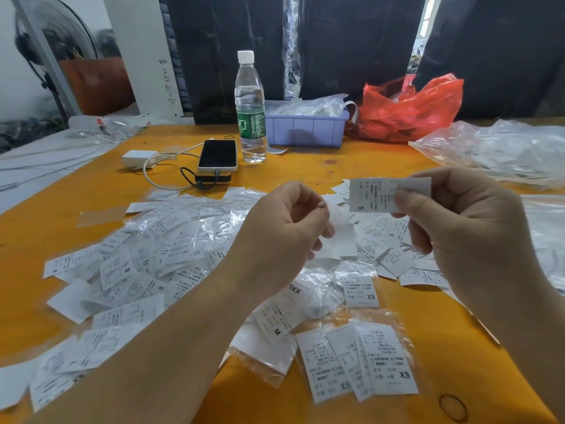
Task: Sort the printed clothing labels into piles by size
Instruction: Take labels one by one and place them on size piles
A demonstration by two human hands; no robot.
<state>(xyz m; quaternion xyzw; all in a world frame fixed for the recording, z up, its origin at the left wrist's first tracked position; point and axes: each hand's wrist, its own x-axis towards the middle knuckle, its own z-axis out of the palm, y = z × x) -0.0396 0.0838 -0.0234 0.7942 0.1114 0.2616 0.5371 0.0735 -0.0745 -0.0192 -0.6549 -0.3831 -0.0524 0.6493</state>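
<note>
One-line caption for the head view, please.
Right hand pinches an S label while left hand holds blank-side labels over the unsorted heap.
</note>
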